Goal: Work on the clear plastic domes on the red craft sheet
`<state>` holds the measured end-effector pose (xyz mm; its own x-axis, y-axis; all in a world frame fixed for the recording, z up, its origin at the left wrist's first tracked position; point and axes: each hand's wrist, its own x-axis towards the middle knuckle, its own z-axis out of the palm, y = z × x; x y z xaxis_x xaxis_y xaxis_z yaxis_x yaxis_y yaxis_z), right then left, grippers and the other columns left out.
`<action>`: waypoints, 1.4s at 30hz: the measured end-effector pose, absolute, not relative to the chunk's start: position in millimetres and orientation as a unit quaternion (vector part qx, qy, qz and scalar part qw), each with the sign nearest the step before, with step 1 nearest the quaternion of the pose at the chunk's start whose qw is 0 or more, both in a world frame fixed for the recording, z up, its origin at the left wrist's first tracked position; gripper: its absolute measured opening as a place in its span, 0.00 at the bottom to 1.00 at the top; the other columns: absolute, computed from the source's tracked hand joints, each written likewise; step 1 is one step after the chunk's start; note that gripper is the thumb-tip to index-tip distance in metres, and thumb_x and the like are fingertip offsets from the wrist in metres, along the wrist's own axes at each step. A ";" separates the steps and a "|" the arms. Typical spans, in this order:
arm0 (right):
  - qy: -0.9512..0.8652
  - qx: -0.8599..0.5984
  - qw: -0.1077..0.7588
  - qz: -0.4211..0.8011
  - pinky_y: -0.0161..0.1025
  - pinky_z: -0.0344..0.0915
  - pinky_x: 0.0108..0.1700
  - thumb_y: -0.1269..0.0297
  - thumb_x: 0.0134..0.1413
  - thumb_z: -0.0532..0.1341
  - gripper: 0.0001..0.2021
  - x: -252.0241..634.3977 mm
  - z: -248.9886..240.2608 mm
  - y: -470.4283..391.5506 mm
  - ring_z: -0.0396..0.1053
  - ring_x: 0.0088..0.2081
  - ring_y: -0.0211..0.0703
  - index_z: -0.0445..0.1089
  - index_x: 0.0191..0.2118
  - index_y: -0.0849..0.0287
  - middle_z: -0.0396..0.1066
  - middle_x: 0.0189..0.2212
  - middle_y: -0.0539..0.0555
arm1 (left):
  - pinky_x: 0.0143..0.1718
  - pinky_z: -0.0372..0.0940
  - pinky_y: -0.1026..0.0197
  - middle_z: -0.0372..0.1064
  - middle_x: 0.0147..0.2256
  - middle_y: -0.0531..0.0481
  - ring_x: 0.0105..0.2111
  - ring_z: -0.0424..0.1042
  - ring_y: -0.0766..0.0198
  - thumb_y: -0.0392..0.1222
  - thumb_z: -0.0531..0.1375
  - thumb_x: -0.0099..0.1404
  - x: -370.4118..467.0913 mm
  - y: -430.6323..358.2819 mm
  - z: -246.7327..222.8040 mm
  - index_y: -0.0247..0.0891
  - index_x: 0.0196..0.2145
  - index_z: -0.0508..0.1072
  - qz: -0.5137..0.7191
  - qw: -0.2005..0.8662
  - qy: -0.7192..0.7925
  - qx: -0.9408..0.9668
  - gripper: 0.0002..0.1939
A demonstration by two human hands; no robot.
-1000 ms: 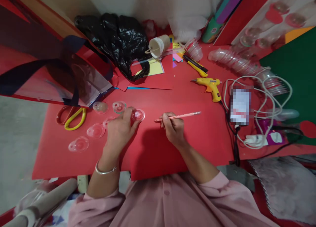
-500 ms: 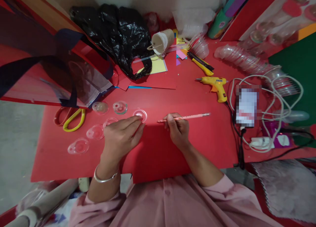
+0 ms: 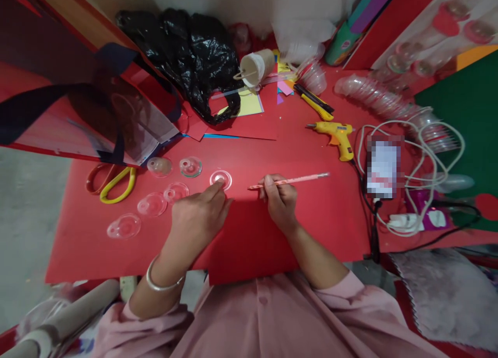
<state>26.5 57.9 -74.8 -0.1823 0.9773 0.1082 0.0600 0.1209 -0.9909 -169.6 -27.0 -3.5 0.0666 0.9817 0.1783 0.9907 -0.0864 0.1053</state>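
My left hand (image 3: 200, 212), wearing a silver bangle, reaches over the red sheet with fingers stretched out. Its index fingertip rests on a clear round plastic lid (image 3: 227, 178) lying flat; the thumb stands apart. To its left lie several more clear domed lids, among them one (image 3: 177, 192) near the knuckles and another (image 3: 151, 205) farther out. My right hand (image 3: 280, 202) is closed around a pink pencil (image 3: 303, 179). The pencil lies nearly level, its point toward the left hand and its end to the right.
Scissors (image 3: 116, 184) with red and yellow handles lie at the left. A yellow glue gun (image 3: 338, 137), a yellow cutter (image 3: 315, 104), a phone (image 3: 383, 168) with coiled white cable and stacked plastic cups (image 3: 389, 101) are at the right. A black plastic bag (image 3: 198, 52) sits behind.
My left hand has drawn slightly back and right, so more of the lid under its fingertip shows. My right hand keeps the pencil almost in place. The view has shifted a little.
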 end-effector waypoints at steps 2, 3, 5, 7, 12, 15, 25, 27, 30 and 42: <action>-0.589 -0.445 0.461 0.492 0.38 0.75 0.36 0.49 0.76 0.58 0.24 28.4 -70.5 55.2 0.69 0.25 0.37 0.72 0.27 0.56 0.68 0.22 0.48 | 0.21 0.55 0.55 0.80 0.59 0.46 0.26 0.80 0.60 0.46 0.59 0.78 -162.8 -26.2 0.1 0.40 0.41 0.84 -0.043 -0.012 -0.700 -0.713 0.14; -0.596 -0.443 0.460 0.486 0.38 0.75 0.36 0.50 0.77 0.58 0.24 31.1 -65.9 52.9 0.70 0.25 0.37 0.72 0.28 0.56 0.69 0.23 0.48 | 0.21 0.54 0.55 0.79 0.61 0.45 0.27 0.80 0.59 0.46 0.58 0.78 -159.5 -25.4 2.0 0.40 0.42 0.84 -0.016 -0.027 -0.709 -0.704 0.15; -0.626 -0.429 0.458 0.463 0.39 0.75 0.37 0.53 0.77 0.58 0.22 40.7 -51.2 47.1 0.72 0.27 0.38 0.75 0.30 0.56 0.72 0.25 0.49 | 0.21 0.54 0.56 0.76 0.63 0.43 0.28 0.81 0.58 0.47 0.58 0.78 -153.9 -23.5 5.0 0.39 0.45 0.84 0.020 -0.053 -0.719 -0.693 0.15; -0.669 -0.404 0.450 0.433 0.40 0.75 0.38 0.57 0.76 0.60 0.16 54.6 -30.7 41.9 0.74 0.30 0.40 0.78 0.35 0.54 0.75 0.28 0.50 | 0.21 0.53 0.57 0.76 0.64 0.40 0.29 0.81 0.58 0.47 0.58 0.78 -150.7 -22.4 6.1 0.37 0.45 0.84 0.030 -0.068 -0.720 -0.690 0.15; -0.731 -0.358 0.427 0.394 0.42 0.72 0.35 0.60 0.74 0.63 0.09 80.9 22.9 45.5 0.74 0.31 0.42 0.82 0.43 0.50 0.77 0.30 0.52 | 0.22 0.53 0.56 0.78 0.60 0.36 0.28 0.80 0.56 0.47 0.62 0.76 -152.5 -25.6 -1.1 0.35 0.40 0.82 -0.030 -0.052 -0.713 -0.698 0.13; -0.707 -0.365 0.437 0.420 0.40 0.68 0.28 0.54 0.74 0.63 0.12 69.4 35.2 63.9 0.71 0.27 0.40 0.82 0.42 0.51 0.76 0.28 0.52 | 0.23 0.55 0.56 0.80 0.56 0.35 0.29 0.78 0.57 0.46 0.61 0.76 -155.6 -28.0 -8.3 0.35 0.37 0.80 -0.095 -0.037 -0.704 -0.703 0.13; -0.553 -0.354 0.442 0.612 0.30 0.61 0.21 0.28 0.61 0.63 0.30 -76.8 -56.4 149.5 0.66 0.22 0.31 0.74 0.38 0.55 0.71 0.25 0.46 | 0.29 0.61 0.57 0.80 0.45 0.42 0.37 0.78 0.57 0.33 0.56 0.76 -158.2 -20.8 -25.6 0.38 0.53 0.79 -0.132 0.000 -0.713 -0.689 0.14; -0.531 -0.342 0.425 0.648 0.30 0.60 0.21 0.27 0.60 0.64 0.31 -86.3 -71.0 154.3 0.64 0.21 0.30 0.74 0.38 0.56 0.70 0.24 0.45 | 0.29 0.62 0.58 0.80 0.43 0.44 0.37 0.79 0.58 0.35 0.57 0.77 -158.1 -18.9 -28.1 0.39 0.54 0.78 -0.131 0.006 -0.716 -0.686 0.14; -0.504 -0.339 0.418 0.675 0.30 0.59 0.20 0.29 0.61 0.64 0.29 -85.4 -79.3 156.9 0.63 0.20 0.30 0.73 0.38 0.56 0.69 0.23 0.44 | 0.29 0.62 0.58 0.80 0.40 0.44 0.35 0.78 0.59 0.41 0.57 0.79 -157.3 -17.4 -31.8 0.39 0.53 0.79 -0.137 0.027 -0.712 -0.688 0.12; -0.509 -0.330 0.399 0.687 0.29 0.63 0.23 0.31 0.63 0.64 0.27 -82.7 -70.2 156.2 0.65 0.22 0.31 0.74 0.37 0.55 0.69 0.23 0.44 | 0.27 0.63 0.63 0.79 0.55 0.38 0.38 0.81 0.61 0.42 0.59 0.78 -157.1 -18.5 -34.7 0.40 0.53 0.80 -0.197 0.047 -0.718 -0.666 0.12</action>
<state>-82.7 156.2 -70.2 -0.4629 0.8852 -0.0472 -0.2128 -0.1627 -0.9635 -157.1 -18.5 -34.7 -0.1086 0.9374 0.3308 0.9749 0.0354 0.2199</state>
